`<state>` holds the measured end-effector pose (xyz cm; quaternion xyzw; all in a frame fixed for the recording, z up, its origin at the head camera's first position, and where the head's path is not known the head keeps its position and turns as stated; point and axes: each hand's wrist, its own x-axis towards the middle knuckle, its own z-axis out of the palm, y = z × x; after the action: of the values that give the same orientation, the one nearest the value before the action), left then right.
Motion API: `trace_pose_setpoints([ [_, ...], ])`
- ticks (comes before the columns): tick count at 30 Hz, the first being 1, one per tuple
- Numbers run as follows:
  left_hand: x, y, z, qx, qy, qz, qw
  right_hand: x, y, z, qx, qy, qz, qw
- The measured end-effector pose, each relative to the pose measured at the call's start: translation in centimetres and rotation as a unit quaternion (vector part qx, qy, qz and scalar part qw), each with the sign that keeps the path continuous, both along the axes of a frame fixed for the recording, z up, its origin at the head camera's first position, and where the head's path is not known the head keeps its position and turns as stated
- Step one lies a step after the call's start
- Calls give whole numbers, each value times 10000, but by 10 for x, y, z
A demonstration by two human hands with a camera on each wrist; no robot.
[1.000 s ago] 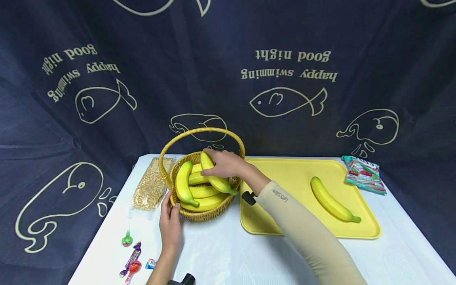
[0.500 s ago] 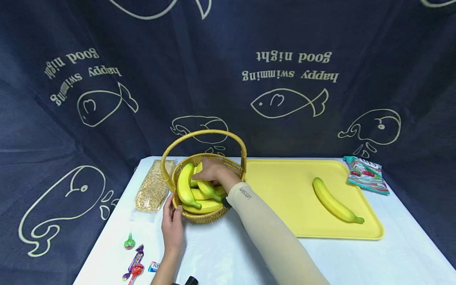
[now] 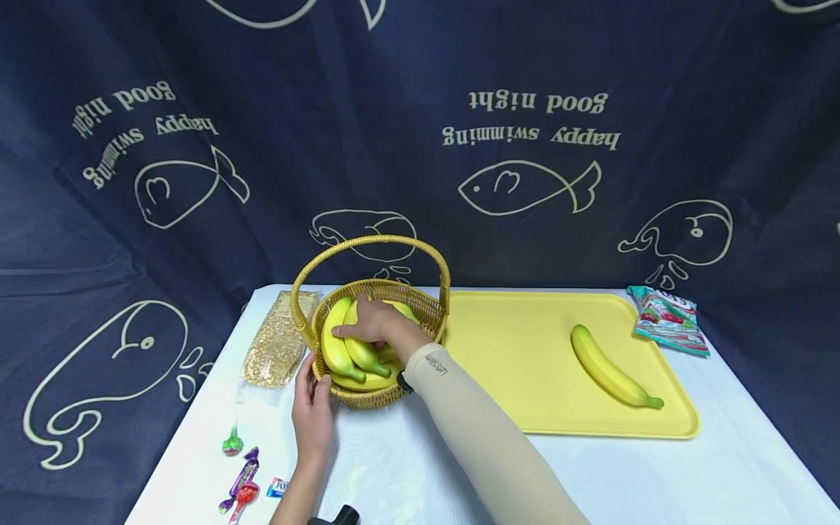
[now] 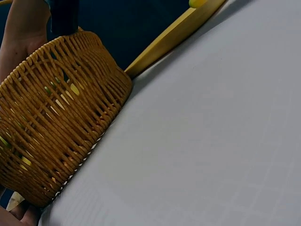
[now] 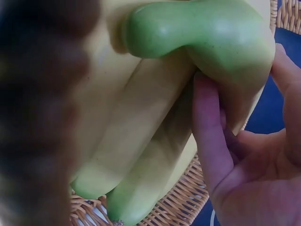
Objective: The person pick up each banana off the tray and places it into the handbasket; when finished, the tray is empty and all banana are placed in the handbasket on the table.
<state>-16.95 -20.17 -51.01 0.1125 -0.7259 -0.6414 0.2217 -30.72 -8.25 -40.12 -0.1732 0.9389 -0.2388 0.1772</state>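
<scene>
A wicker basket (image 3: 367,399) with a tall arched handle stands on the table and holds several yellow bananas. My right hand (image 3: 377,322) reaches inside it and grips a banana (image 3: 362,357), which lies beside another banana (image 3: 333,343) at the basket's left side. In the right wrist view the green end of a banana (image 5: 221,35) rests against my thumb and fingers, with more bananas beneath. My left hand (image 3: 313,415) holds the basket's front left side, thumb near the rim. Only a bit of that hand shows at the lower left of the left wrist view.
A yellow tray (image 3: 505,364) to the right bears one banana (image 3: 610,368). Behind its far right corner lies a teal snack bag (image 3: 669,321). A clear bag of grains (image 3: 272,350) lies left of the basket. Lollipops and wrapped candies (image 3: 244,477) sit at front left.
My right hand has brought its banana left and down into the basket, beside the leftmost banana. The left hand stays at the basket's side.
</scene>
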Motion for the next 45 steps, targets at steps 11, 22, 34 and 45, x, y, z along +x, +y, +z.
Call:
trace_pose_setpoints([
  [11, -1, -3, 2, -7, -66, 3, 10000, -4, 0, 1, -111, -76, 35, 9999],
  [22, -1, -5, 0, 27, -32, -48, 10000, 1, 72, 33, 496, 1099, 729, 9900],
  [34, 0, -4, -1, 11, -48, -76, 10000, 54, 208, 28, -67, 1897, 1170, 9748],
  [45, 4, -4, 2, 61, -84, -148, 9998, 83, 356, -8, 360, 1920, 31, 9807],
])
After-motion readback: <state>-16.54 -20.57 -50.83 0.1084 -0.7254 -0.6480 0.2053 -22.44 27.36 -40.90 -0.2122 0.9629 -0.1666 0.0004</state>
